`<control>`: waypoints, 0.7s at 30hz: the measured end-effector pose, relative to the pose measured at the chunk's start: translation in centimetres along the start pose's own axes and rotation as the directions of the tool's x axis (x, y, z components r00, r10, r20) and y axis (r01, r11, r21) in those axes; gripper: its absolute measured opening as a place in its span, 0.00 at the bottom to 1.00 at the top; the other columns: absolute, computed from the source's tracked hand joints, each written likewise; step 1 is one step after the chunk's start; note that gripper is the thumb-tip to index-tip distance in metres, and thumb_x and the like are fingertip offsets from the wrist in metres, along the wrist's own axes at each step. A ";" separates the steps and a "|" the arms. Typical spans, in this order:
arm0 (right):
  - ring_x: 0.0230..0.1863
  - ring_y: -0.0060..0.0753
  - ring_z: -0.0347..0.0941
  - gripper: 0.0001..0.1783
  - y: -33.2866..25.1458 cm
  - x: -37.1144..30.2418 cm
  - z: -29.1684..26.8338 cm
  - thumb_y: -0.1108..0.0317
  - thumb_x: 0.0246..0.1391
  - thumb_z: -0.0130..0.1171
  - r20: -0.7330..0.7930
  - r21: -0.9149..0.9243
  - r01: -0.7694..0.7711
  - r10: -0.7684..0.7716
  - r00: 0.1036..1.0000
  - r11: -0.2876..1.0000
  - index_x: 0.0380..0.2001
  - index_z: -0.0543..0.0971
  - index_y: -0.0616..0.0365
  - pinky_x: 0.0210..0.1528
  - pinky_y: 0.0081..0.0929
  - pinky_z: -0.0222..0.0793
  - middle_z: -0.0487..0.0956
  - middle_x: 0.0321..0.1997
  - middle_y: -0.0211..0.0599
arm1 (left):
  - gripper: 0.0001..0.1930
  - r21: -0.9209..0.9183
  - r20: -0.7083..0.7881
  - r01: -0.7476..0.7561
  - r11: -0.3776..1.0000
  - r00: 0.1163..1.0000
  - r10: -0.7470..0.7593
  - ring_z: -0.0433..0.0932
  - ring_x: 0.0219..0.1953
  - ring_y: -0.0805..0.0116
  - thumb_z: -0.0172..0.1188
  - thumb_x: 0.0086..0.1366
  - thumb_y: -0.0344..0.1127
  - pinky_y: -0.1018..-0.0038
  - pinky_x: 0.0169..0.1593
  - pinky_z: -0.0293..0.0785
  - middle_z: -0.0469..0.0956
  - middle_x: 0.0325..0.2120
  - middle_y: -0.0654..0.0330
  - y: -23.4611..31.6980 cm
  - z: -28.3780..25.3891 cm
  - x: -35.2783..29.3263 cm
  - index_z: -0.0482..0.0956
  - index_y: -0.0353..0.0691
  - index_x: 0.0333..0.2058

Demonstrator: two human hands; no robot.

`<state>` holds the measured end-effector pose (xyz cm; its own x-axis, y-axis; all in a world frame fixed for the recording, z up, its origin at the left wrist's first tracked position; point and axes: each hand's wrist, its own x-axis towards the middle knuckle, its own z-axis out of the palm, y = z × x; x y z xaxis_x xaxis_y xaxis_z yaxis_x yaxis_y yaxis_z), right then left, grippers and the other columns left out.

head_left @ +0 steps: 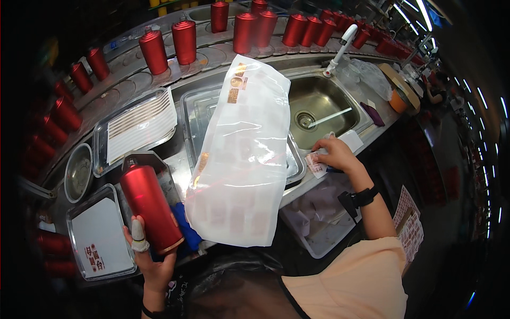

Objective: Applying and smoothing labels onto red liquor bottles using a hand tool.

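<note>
My left hand (pixel 155 268) is closed round the lower end of a metallic red bottle (pixel 146 202), which tilts with its neck pointing away from me. One of its fingers wears a pale cover. At the front edge of the sink my right hand (pixel 338 155) pinches a small white slip with reddish print (pixel 317 165); part of the slip is hidden by the fingers. Between my hands a large glossy translucent sheet (pixel 244 154) with gold and brown print lies across a metal tray (pixel 199 109). Beside my right hand is a white piece (pixel 351 139).
A steel sink (pixel 332 95) with a white tap (pixel 340 50) stands at right. Trays with a striped sheet (pixel 141 127) and a white printed sheet (pixel 103 239), plus a round bowl (pixel 78 173), sit left. Red bottles (pixel 154 50) line the curved conveyor (pixel 207 61). Below is a plastic bin (pixel 319 247).
</note>
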<state>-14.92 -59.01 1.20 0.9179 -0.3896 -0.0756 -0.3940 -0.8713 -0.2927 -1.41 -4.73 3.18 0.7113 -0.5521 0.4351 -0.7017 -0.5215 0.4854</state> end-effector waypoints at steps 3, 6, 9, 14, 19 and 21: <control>0.43 0.49 0.78 0.19 1.0 1.1 0.0 0.60 0.41 0.72 0.057 0.224 0.015 -0.028 0.998 0.974 0.37 0.83 0.55 0.47 0.37 0.73 0.82 0.37 0.48 | 0.47 0.040 -0.032 -0.018 0.999 0.999 0.019 0.56 0.72 0.54 0.72 0.53 0.31 0.55 0.75 0.38 0.63 0.67 0.49 -0.1 0.3 0.0 0.55 0.34 0.69; 0.40 0.44 0.79 0.19 1.0 1.7 -0.2 0.61 0.39 0.73 -0.025 0.267 0.035 -0.029 0.999 0.963 0.34 0.83 0.60 0.45 0.35 0.72 0.83 0.34 0.45 | 0.47 0.052 -0.032 -0.016 0.999 0.999 0.018 0.57 0.71 0.55 0.72 0.53 0.31 0.54 0.74 0.37 0.63 0.67 0.49 0.2 0.3 0.3 0.55 0.33 0.69; 0.36 0.41 0.79 0.18 0.8 2.3 -0.9 0.62 0.38 0.74 0.058 0.248 -0.008 -0.007 0.998 0.969 0.31 0.82 0.60 0.42 0.34 0.72 0.83 0.31 0.43 | 0.47 0.030 -0.029 -0.008 1.000 1.000 0.009 0.58 0.71 0.54 0.72 0.53 0.32 0.51 0.74 0.37 0.63 0.67 0.48 0.1 0.3 0.3 0.56 0.33 0.68; 0.25 0.21 0.72 0.13 2.0 3.6 -0.8 0.65 0.42 0.75 0.139 0.330 -0.077 0.032 0.990 0.941 0.21 0.80 0.60 0.32 0.25 0.68 0.80 0.21 0.32 | 0.48 0.034 -0.044 -0.014 0.999 0.999 0.015 0.58 0.71 0.52 0.73 0.51 0.34 0.47 0.74 0.37 0.64 0.66 0.49 0.0 -0.2 -0.1 0.56 0.34 0.68; 0.24 0.19 0.70 0.13 3.2 7.0 -0.2 0.66 0.43 0.74 0.102 0.339 -0.054 0.021 0.995 0.939 0.21 0.80 0.60 0.30 0.25 0.68 0.79 0.20 0.28 | 0.49 0.043 -0.064 -0.021 0.999 0.998 0.023 0.63 0.67 0.48 0.76 0.46 0.36 0.39 0.71 0.39 0.67 0.63 0.50 -0.1 0.0 -0.5 0.59 0.35 0.67; 0.23 0.19 0.69 0.11 3.6 9.4 -0.1 0.67 0.43 0.74 0.102 0.380 -0.202 0.176 0.979 0.903 0.21 0.81 0.60 0.29 0.25 0.67 0.78 0.20 0.28 | 0.50 0.036 -0.063 -0.013 0.999 0.998 0.015 0.63 0.68 0.48 0.76 0.46 0.36 0.38 0.71 0.38 0.67 0.62 0.50 -0.2 -0.1 -0.5 0.59 0.36 0.67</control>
<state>-7.66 -65.86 -0.45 0.8342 -0.5045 -0.2226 -0.5226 -0.5948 -0.6108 -1.67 -4.28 2.97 0.7017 -0.5177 0.4895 -0.7119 -0.5373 0.4523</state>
